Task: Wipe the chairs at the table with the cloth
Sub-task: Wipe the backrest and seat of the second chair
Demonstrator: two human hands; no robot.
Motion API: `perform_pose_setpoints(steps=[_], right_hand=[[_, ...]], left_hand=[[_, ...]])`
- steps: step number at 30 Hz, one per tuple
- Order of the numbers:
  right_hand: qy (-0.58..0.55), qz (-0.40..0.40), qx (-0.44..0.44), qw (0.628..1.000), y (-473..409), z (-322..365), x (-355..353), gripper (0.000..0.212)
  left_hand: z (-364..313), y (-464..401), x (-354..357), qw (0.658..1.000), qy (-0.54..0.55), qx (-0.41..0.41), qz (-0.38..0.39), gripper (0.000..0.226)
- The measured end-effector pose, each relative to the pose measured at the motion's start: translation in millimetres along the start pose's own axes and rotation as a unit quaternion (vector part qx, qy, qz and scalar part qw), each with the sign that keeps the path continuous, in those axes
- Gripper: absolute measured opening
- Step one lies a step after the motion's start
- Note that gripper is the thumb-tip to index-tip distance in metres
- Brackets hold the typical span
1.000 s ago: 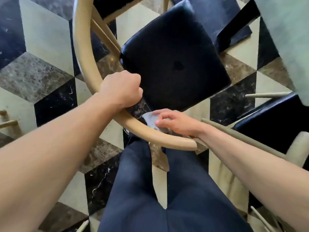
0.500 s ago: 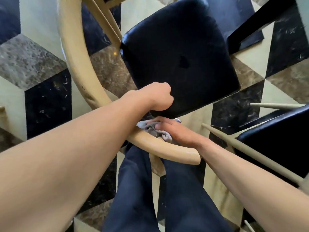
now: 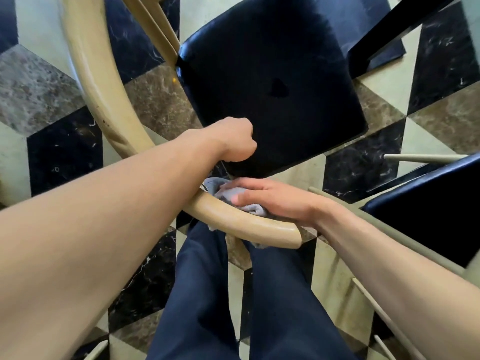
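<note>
A chair with a curved tan wooden back rail [image 3: 104, 94] and a black padded seat [image 3: 272, 61] stands right below me. My right hand [image 3: 275, 201] lies along the near end of the rail and presses a crumpled grey cloth [image 3: 226, 193] onto the wood, with the thumb across the cloth. My left hand [image 3: 233, 141] is a closed fist off the rail, over the near left edge of the seat. Its fingers curl under and are hidden, and my left forearm crosses over the rail.
A second chair with a black seat [image 3: 428, 203] and thin tan spindles stands close on the right. A black table leg [image 3: 389, 29] rises at the upper right. My legs in navy trousers [image 3: 207, 294] stand just behind the rail on a marble floor [image 3: 59, 157] patterned in cubes.
My left hand has let go of the rail and moved right, over the seat's near edge. My right hand has kept the cloth on the rail's near end.
</note>
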State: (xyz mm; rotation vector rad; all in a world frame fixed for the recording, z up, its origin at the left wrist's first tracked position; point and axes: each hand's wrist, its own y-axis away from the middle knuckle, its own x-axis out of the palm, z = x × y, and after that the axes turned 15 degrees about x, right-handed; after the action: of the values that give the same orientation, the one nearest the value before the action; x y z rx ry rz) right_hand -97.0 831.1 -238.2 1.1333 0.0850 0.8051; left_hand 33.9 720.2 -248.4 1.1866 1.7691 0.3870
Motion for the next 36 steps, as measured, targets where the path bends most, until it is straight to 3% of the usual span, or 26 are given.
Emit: perform_pose_setpoints(steps=[2,4,7,11,14,17,20,23,29,32,36], right_hand=[[0.040,0.067,0.003,0.997,21,15,-3,0.025],[0.053,0.079,0.020,0.995,15,22,-6,0.021],[0.128,-0.011,0.047,0.991,-38,14,-8,0.012],[0.311,-0.151,0.098,0.933,-113,-10,-15,0.022],[0.160,-0.225,0.094,0.957,-131,-27,-16,0.030],[0.086,-0.223,0.099,0.966,-127,-29,-15,0.030],[-0.017,-0.152,0.063,0.986,-101,-25,-8,0.032],[-0.148,-0.093,0.040,0.984,-58,-30,7,0.037],[-0.219,0.045,0.064,0.973,-17,-28,15,0.045],[-0.282,-0.016,0.098,0.954,-49,-26,18,0.045],[-0.396,-0.117,0.162,0.896,-98,-27,20,0.047]], left_hand=[[-1,-1,-4,0.999,0.028,0.001,-0.029,0.028],[-1,-3,-7,0.997,0.053,0.003,-0.052,0.028],[3,-6,-8,0.997,0.058,-0.002,-0.051,0.026],[7,-9,-6,0.998,0.052,0.002,-0.046,0.025],[8,-13,-5,0.997,0.045,0.006,-0.060,0.026],[12,-14,-7,0.997,0.029,-0.008,-0.069,0.029],[13,-14,-5,0.997,0.032,-0.029,-0.066,0.030],[11,-13,-6,0.996,0.048,-0.035,-0.062,0.031],[9,-14,-7,0.995,0.059,-0.035,-0.069,0.030],[9,-14,-6,0.995,0.061,-0.035,-0.070,0.031],[11,-13,-5,0.996,0.054,-0.047,-0.059,0.030]])
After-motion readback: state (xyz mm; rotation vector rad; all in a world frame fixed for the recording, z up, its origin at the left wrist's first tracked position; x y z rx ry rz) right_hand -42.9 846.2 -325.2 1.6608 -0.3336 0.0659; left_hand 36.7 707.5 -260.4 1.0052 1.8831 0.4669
